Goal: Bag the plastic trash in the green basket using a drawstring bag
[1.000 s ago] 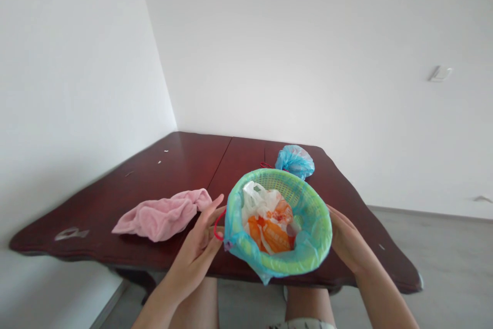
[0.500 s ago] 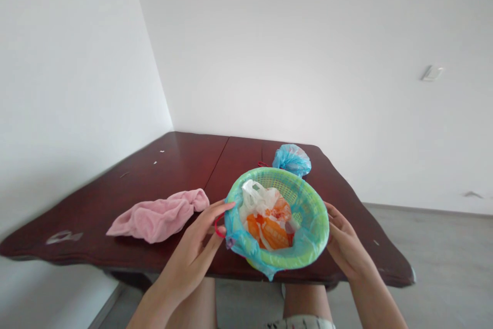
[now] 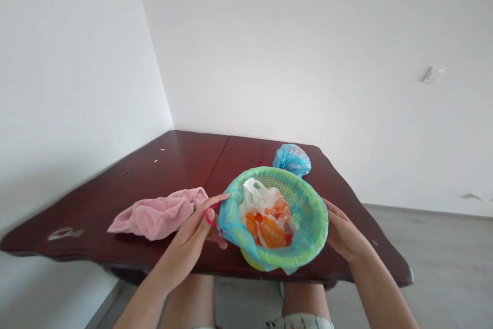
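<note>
A pink towel is lying on the dark red tabletop. A red drawstring is being looped across the left hand, its grip uncertain, while a green woven basket, lined with a blue bag, is being held above the tabletop, clamped by the right hand; the orange packet's print is unreadable.
</note>
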### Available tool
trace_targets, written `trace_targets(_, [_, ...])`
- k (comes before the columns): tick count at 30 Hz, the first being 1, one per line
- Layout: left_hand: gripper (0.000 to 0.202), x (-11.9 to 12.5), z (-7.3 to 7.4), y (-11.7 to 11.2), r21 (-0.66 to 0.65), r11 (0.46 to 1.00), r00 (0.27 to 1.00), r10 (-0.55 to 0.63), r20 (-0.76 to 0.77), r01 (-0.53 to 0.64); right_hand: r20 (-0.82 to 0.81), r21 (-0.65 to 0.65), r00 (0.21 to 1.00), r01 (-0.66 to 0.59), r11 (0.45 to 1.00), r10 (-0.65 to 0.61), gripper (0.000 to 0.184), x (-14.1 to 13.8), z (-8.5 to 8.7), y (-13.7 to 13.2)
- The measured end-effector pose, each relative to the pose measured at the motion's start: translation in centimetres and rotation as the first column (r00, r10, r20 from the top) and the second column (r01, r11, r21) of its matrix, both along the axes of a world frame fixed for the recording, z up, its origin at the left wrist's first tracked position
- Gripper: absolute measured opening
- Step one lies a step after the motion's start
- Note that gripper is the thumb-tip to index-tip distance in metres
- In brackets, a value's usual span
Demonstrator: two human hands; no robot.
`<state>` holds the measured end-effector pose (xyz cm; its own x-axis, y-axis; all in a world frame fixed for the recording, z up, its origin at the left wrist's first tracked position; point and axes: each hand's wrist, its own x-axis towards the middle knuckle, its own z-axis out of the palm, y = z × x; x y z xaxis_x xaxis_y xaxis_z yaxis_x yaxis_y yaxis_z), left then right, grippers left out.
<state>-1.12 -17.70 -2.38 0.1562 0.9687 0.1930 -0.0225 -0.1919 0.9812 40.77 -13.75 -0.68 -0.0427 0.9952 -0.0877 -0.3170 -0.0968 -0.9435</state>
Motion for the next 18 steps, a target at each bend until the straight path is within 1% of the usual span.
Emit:
trace_targets(2, [0.085, -0.1, -0.8, -0.2, -0.154, 0.976, 0.980, -0.129, 0.152, 0.152, -0.035, -0.035, 0.999, 0.016, 0.999, -0.017, 0.056, 0.1, -0.1, 0.0])
trace_targets(4, [0.088, 0.1, -1.3, -0.6, -0.220, 0.946, 0.949, -0.177, 0.260, 0.237, -0.065, -0.056, 0.997, 0.035, 0.998, -0.038, 0.057, 0.2, -0.5, -0.1])
trace_targets(7, [0.082, 0.9, -1.1, -1.0, -0.199, 0.938, 0.903, -0.193, 0.384, 0.285, -0.095, -0.063, 0.993, 0.064, 0.996, -0.070, 0.058, 0.4, -1.2, -0.3])
trace_targets(9, [0.077, 1.6, -0.7, -1.0, -0.167, 0.939, 0.883, -0.207, 0.420, 0.300, -0.109, -0.058, 0.990, 0.078, 0.995, -0.084, 0.056, 0.5, -1.8, -0.4])
trace_targets(12, [0.078, 2.2, -0.4, -0.8, -0.124, 0.944, 0.889, -0.237, 0.392, 0.307, -0.102, -0.039, 0.991, 0.083, 0.996, -0.087, 0.053, 0.6, -2.6, -0.5])
trace_targets(15, [0.078, 2.3, -0.7, -1.1, -0.114, 0.942, 0.908, -0.264, 0.324, 0.315, -0.071, -0.032, 0.995, 0.069, 0.997, -0.071, 0.054, 1.0, -3.6, -0.8])
trace_targets(17, [0.072, 2.1, -1.1, -1.7, -0.079, 0.957, 0.944, -0.257, 0.209, 0.278, -0.072, -0.008, 0.994, 0.086, 0.996, -0.086, 0.054, 1.2, -4.4, -1.5])
trace_targets(18, [0.070, 2.0, -1.4, -2.1, -0.031, 0.970, 0.965, -0.234, 0.120, 0.240, -0.076, 0.023, 0.991, 0.114, 0.993, -0.112, 0.054, 1.2, -4.8, -2.1])
